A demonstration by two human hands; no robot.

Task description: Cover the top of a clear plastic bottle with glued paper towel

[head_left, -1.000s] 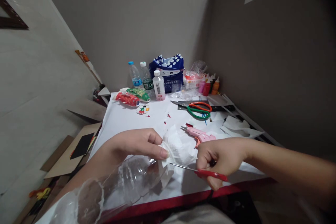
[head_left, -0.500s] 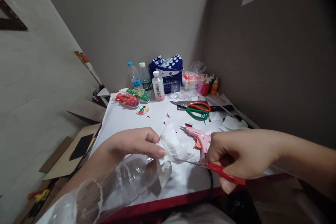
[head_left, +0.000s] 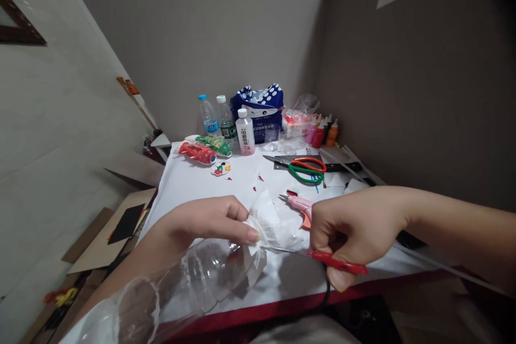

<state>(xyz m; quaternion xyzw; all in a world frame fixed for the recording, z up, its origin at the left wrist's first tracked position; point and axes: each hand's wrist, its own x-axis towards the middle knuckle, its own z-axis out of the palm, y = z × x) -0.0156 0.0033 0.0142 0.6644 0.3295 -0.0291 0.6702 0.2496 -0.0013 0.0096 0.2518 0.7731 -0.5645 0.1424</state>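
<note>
My left hand (head_left: 220, 220) pinches white tissue-like paper (head_left: 268, 220) at the end of a clear plastic bottle (head_left: 205, 274), which lies beneath my left wrist and forearm. In my right hand (head_left: 355, 231) are red-handled scissors (head_left: 336, 262). Their thin metal blades reach left to the lower edge of the paper, near my left thumb. How far the blades are apart cannot be made out. Just behind my right hand lies a pink glue gun (head_left: 300, 204), partly covered by it.
Large scissors with orange and green handles (head_left: 307, 170) lie mid-table. Three upright bottles, one a white-capped bottle (head_left: 245, 133), stand behind, beside a blue bag (head_left: 262, 113). Red (head_left: 197, 152) and green fish-like figures (head_left: 215, 145) lie back left. Paint bottles (head_left: 318, 134) stand back right.
My right hand and the red scissors have moved left, toward the paper, and now cover more of the glue gun. My left hand keeps its hold on the paper. The view has shifted slightly.
</note>
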